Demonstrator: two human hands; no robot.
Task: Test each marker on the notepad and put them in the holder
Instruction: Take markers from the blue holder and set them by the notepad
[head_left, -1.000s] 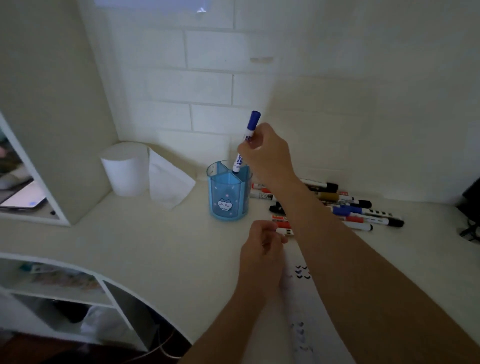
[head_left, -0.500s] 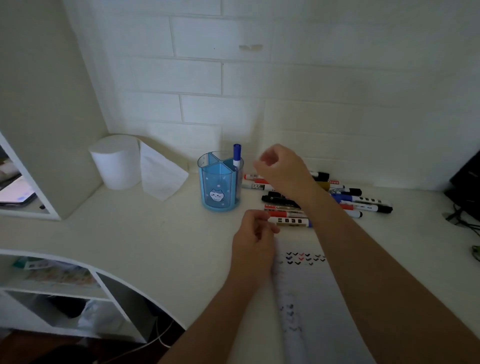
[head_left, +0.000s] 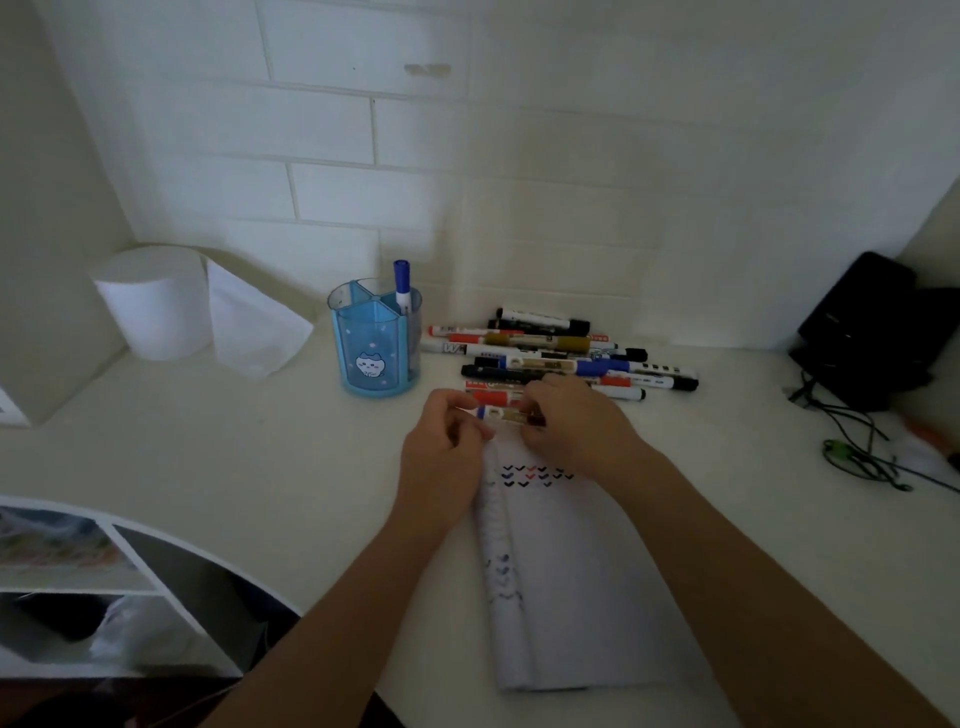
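Note:
A blue translucent holder (head_left: 375, 349) with a cat picture stands on the white desk, and one blue-capped marker (head_left: 402, 287) stands upright in it. Right of the holder lies a pile of several markers (head_left: 558, 353). At the pile's near edge both hands meet on one marker (head_left: 501, 413) lying level above the top of the notepad (head_left: 571, 571). My left hand (head_left: 447, 441) pinches its left end and my right hand (head_left: 571, 421) grips its right end. The notepad's top shows rows of small check marks (head_left: 535, 475) in dark and red ink.
A white paper roll (head_left: 153, 301) with a loose sheet stands at the back left by the wall. A black device (head_left: 872, 332) and tangled cables (head_left: 862, 452) lie at the right. Open shelves (head_left: 78, 571) sit below the desk's curved front-left edge.
My right hand let the blue-capped marker go in the holder, then came down to the pile. Both hands now hold a marker at its near edge.

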